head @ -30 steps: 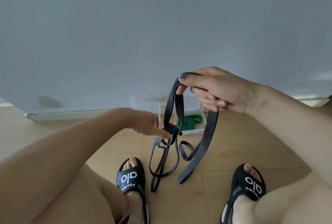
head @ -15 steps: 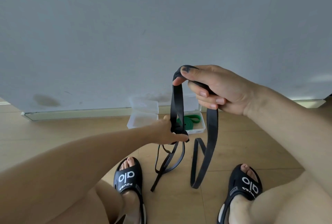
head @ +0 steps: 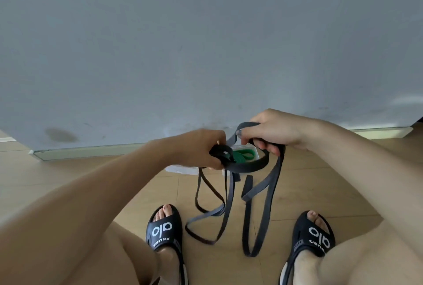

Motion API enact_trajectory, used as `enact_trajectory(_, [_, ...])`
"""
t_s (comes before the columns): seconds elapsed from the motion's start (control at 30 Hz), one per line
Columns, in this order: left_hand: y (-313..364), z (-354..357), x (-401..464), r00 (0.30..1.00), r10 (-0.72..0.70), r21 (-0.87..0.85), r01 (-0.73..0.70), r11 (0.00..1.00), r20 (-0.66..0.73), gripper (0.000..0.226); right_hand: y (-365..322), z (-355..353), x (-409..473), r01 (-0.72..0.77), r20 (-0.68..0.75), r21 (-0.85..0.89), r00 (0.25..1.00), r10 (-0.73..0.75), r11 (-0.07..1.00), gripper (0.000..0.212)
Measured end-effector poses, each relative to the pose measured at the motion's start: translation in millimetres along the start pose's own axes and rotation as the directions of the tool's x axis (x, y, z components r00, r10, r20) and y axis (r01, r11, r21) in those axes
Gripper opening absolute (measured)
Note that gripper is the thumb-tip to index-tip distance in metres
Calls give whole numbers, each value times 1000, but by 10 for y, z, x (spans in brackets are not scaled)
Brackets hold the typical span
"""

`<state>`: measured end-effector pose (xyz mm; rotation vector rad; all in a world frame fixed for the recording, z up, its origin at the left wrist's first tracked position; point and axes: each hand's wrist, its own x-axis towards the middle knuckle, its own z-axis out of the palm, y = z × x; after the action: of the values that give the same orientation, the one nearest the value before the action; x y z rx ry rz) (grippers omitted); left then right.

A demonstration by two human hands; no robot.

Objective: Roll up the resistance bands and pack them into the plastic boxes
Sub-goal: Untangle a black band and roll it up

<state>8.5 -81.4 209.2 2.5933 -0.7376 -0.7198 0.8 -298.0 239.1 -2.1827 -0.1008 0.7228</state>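
Note:
A long black resistance band [head: 263, 195] hangs in loose loops down to the wooden floor between my feet. My left hand [head: 201, 147] grips a bunched, knotted part of it at its upper end. My right hand [head: 272, 131] grips another loop of the same band just to the right, with a strand arching over its fingers. Behind my hands, a clear plastic box [head: 254, 150] on the floor holds a rolled green band [head: 242, 155]. A second clear plastic box [head: 183, 169] peeks out under my left hand, mostly hidden.
A grey wall with a pale skirting board [head: 80, 152] runs close behind the boxes. My feet in black slides [head: 163, 229] [head: 314, 234] stand on the floor either side of the hanging loops. My bare knees fill the bottom corners.
Both hands dropped lower and came closer together. My right hand brought its loop down beside the left hand's bunch, and the hanging loops now pool more widely on the floor.

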Motion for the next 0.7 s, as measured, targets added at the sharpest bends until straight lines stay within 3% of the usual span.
enact_trajectory(0.2, [-16, -301, -278, 998, 29, -357, -44, 933, -48, 28, 62, 23, 92, -97, 32, -224, 994, 107, 970, 30])
enact_trajectory(0.4, [-156, -349, -348, 991, -22, -395, -31, 918, -130, 21, 163, 46, 181, -209, 127, -350, 955, 267, 913, 22])
enact_trajectory(0.6, [-331, -384, -352, 971, -109, -478, -7, 878, -214, 13, 294, -5, 247, -330, 85, -550, 892, 444, 767, 25])
enact_trajectory(0.7, [-448, -358, -341, 970, -155, -412, 65, 909, -189, 12, 321, -35, 238, -335, 78, -556, 890, 449, 760, 27])
